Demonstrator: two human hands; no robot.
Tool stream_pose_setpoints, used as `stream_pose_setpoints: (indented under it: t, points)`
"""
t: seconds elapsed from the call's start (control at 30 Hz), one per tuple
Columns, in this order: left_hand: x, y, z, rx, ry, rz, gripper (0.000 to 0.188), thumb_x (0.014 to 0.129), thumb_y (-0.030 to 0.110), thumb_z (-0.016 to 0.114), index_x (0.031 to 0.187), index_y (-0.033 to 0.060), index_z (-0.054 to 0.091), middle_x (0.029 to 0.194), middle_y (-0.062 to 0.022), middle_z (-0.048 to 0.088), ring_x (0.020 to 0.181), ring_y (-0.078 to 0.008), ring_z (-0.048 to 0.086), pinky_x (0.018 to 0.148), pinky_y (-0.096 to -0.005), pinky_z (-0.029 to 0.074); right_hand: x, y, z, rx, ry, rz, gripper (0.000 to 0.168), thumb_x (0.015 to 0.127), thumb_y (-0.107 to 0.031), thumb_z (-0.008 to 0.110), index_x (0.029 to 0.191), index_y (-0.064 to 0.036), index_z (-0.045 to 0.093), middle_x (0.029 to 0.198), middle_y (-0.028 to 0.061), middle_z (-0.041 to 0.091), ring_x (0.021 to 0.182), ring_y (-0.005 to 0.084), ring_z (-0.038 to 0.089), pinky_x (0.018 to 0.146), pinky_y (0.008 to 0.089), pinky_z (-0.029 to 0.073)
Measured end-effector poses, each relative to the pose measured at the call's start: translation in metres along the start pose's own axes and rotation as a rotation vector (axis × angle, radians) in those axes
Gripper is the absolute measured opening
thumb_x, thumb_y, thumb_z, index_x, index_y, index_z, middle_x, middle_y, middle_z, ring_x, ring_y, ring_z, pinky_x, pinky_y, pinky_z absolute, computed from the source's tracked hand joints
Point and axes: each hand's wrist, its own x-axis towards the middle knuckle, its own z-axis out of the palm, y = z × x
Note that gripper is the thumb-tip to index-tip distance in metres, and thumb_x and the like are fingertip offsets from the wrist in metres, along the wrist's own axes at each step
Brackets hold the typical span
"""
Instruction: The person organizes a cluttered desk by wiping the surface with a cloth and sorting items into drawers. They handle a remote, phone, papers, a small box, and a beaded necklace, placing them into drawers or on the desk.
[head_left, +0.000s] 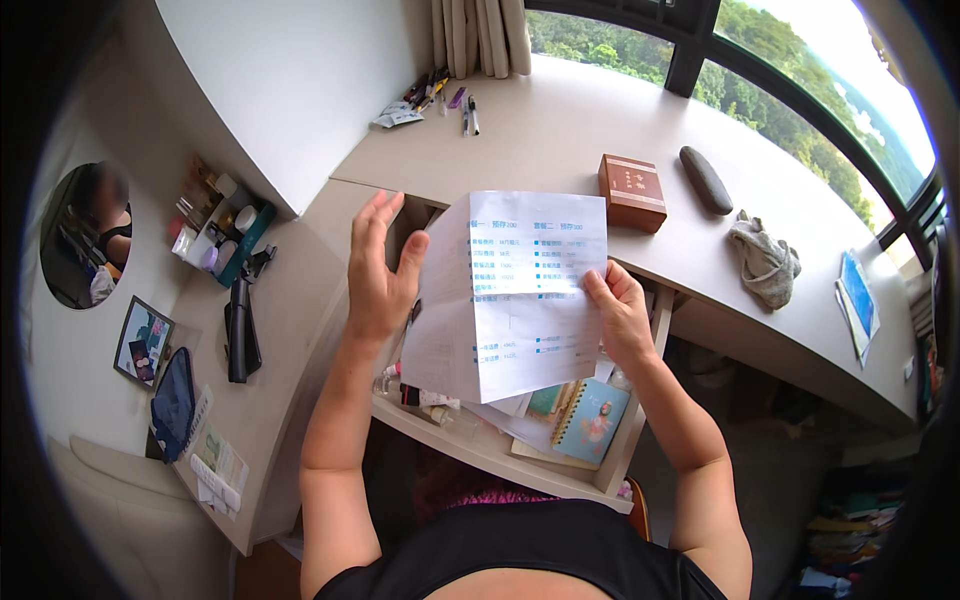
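Note:
My right hand (624, 309) pinches the right edge of a creased white sheet of paper (536, 322) printed with blue and grey writing. A fold runs down the sheet, and its left part angles away. Just left of the paper, my left hand (382, 274) is raised with its fingers apart and holds nothing. Beneath the sheet a desk drawer (495, 463) is pulled out, partly covered by the paper. Inside it lie a blue spiral notebook (594, 420) with a cartoon figure, loose papers, and a clear plastic bottle (454, 422).
On the desk (540, 142) are a reddish-brown box (634, 193), a dark elongated case (706, 180), a bunched grey cloth (766, 259) and several pens (470, 116). Along the left side stand a cosmetics organizer (229, 232), a black handheld appliance (240, 326) and a framed photo (143, 341).

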Motion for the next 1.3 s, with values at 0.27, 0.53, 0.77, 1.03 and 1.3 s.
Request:
stream_pose_setpoints:
  t: [0.27,0.53,0.77,1.03,1.3]
  points:
    - [-0.050,0.007,0.016,-0.844,-0.420,-0.599,0.058,0.089,0.016,0.060,0.134,-0.0065,0.029,0.105,-0.0135,0.060,0.094,-0.0122,0.056,0.082,-0.0261,0.045,0.009,0.011,0.025,-0.083,-0.135,-0.083,0.021,0.094,-0.023,0.054,0.093,-0.002,0.056,0.081,0.0002,0.059,0.075,0.0046,0.051,0.069,0.0201,0.044]
    - [-0.035,-0.001,0.013,-0.646,-0.115,-0.385,0.063,0.085,-0.005,0.058,0.139,0.0006,0.027,0.091,-0.0094,0.063,0.081,-0.0075,0.057,0.073,-0.0205,0.046,0.004,0.014,-0.001,-0.291,0.024,-0.181,0.026,0.090,-0.016,0.058,0.110,0.000,0.051,0.087,0.0057,0.061,0.081,0.0092,0.057,0.073,0.0246,0.048]
    - [-0.004,0.010,0.000,0.043,-0.036,-0.179,0.013,0.076,0.006,0.071,0.087,0.0028,0.065,0.081,-0.0073,0.060,0.073,-0.0169,0.059,0.068,-0.0281,0.048,-0.022,0.013,-0.058,-0.235,0.023,-0.109,0.013,0.091,-0.009,0.054,0.098,0.002,0.056,0.085,0.0049,0.060,0.080,0.0098,0.059,0.072,0.0234,0.050]
    - [0.079,-0.029,0.024,-0.052,0.182,-0.098,0.018,0.079,0.026,0.072,0.086,0.0091,0.069,0.121,-0.0152,0.052,0.117,-0.0264,0.048,0.095,-0.0382,0.039,-0.082,0.019,-0.098,-0.148,0.251,-0.085,0.012,0.092,-0.009,0.054,0.094,0.002,0.057,0.080,0.0053,0.062,0.073,0.0092,0.058,0.068,0.0224,0.048]
    - [0.131,-0.064,0.088,-0.447,0.350,-0.159,0.017,0.082,0.023,0.070,0.088,0.0065,0.068,0.094,-0.0101,0.063,0.098,-0.0177,0.056,0.084,-0.0281,0.043,-0.117,0.009,-0.102,-0.172,0.309,-0.082,0.011,0.092,-0.009,0.054,0.092,0.001,0.058,0.079,0.0053,0.062,0.071,0.0100,0.058,0.068,0.0222,0.048]
